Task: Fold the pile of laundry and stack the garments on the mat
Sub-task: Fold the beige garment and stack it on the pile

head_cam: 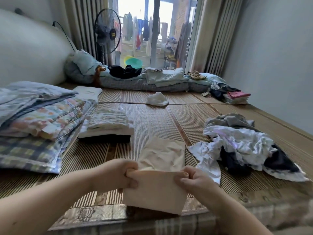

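Head view: left hand point(118, 173) and right hand point(192, 181) each pinch an upper corner of the beige garment point(157, 189), fingers curled tight on the cloth, holding it stretched over the mat's point(152, 119) near edge; the fold looks half done; next it likely needs another fold, then setting on the folded stack point(108, 122) towards the left edge; the unfolded pile point(237, 143) lies by the right edge.

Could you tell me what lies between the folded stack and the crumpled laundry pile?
In the head view, bare mat separates the folded stack from the laundry pile; the beige garment, held by left hand and right hand, lies just nearer.
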A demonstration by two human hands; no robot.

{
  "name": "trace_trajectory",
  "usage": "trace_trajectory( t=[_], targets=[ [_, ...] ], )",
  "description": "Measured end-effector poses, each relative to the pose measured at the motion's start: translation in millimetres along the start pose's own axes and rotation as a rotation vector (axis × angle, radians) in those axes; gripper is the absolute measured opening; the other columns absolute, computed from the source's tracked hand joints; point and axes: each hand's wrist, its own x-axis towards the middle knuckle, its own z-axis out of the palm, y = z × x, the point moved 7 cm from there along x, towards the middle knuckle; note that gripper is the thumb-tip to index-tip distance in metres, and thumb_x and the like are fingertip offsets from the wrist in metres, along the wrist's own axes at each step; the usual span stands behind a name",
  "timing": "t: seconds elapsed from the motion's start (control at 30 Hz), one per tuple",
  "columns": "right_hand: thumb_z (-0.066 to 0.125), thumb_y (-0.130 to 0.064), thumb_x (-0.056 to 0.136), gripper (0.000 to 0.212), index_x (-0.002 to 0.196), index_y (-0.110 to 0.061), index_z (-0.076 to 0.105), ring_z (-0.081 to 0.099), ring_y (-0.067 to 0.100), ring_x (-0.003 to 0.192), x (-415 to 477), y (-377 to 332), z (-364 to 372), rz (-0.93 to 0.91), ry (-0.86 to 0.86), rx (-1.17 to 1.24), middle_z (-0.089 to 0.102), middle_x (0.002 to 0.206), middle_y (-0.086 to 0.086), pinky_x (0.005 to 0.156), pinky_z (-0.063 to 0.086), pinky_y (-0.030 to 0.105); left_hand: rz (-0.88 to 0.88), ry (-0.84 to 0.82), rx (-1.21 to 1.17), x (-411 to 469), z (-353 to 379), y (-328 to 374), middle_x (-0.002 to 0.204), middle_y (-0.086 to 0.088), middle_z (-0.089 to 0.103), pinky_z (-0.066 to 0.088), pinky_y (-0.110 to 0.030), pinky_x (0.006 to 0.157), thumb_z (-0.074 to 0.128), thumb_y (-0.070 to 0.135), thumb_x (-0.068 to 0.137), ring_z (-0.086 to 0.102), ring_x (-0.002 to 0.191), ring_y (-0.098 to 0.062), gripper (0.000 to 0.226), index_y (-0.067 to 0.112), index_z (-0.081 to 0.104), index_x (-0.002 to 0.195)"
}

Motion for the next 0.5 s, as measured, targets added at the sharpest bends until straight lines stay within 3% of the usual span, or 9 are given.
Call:
trace_trajectory(
  t=[0.1,0.2,0.27,0.33,0.4,0.5],
  targets=[
    [0.068,-0.011,0.086,0.010,0.083,-0.011,0.059,0.061,0.017,0.069,27.2,2.8,-21.3,0.014,0.139,0.128,0.063,0.077,0.005,0.065,0.052,0.035,0.000,0.173,-0.191,24.6,-21.2,-7.2,0.061,0.006,0.055,0.041,-0.020,0.046,0.073,0.006,0.080,0.049,0.049,-0.003,0.021,0.018,0.056,0.075],
    [0.066,-0.013,0.089,0.016,0.102,-0.014,0.057,0.066,0.024,0.083,60.8,23.9,-33.0,0.107,0.268,0.176,0.063,0.102,0.012,0.075,0.056,0.048,-0.101,0.332,-0.206,59.0,-29.5,-26.1,0.070,0.001,0.063,0.046,-0.021,0.051,0.073,0.018,0.082,0.055,0.051,-0.004,0.016,0.016,0.059,0.089],
    [0.065,-0.019,0.090,0.035,0.122,-0.015,0.051,0.062,0.025,0.101,74.5,42.3,-37.3,0.153,0.354,0.027,0.058,0.118,0.011,0.087,0.054,0.045,-0.214,0.419,-0.138,76.8,-24.4,-42.2,0.089,0.004,0.066,0.050,-0.023,0.065,0.072,0.030,0.083,0.065,0.072,-0.009,0.027,0.022,0.056,0.102],
    [0.065,-0.027,0.089,0.052,0.136,-0.017,0.044,0.054,0.022,0.115,79.4,53.0,-37.7,0.113,0.387,-0.315,0.055,0.129,0.008,0.096,0.042,0.032,-0.265,0.470,0.016,87.6,-12.9,-54.4,0.110,0.007,0.061,0.044,-0.021,0.074,0.070,0.038,0.083,0.061,0.098,-0.009,0.042,0.025,0.054,0.119],
    [0.065,-0.030,0.087,0.052,0.136,-0.022,0.049,0.047,0.016,0.125,79.6,50.4,-23.9,-0.074,0.338,-0.637,0.051,0.136,0.000,0.099,0.032,0.022,-0.149,0.427,0.184,91.3,4.5,-55.4,0.130,0.008,0.055,0.038,-0.019,0.091,0.067,0.038,0.085,0.051,0.117,-0.007,0.047,0.028,0.054,0.129],
    [0.062,-0.035,0.089,0.041,0.130,-0.031,0.058,0.044,0.009,0.131,74.1,52.6,10.4,-0.304,0.125,-0.787,0.049,0.142,-0.010,0.106,0.028,0.017,0.188,0.123,0.477,85.7,46.3,-43.9,0.151,0.009,0.036,0.010,-0.020,0.115,0.051,0.044,0.089,0.024,0.143,-0.008,0.046,0.037,0.051,0.134]
  ],
)
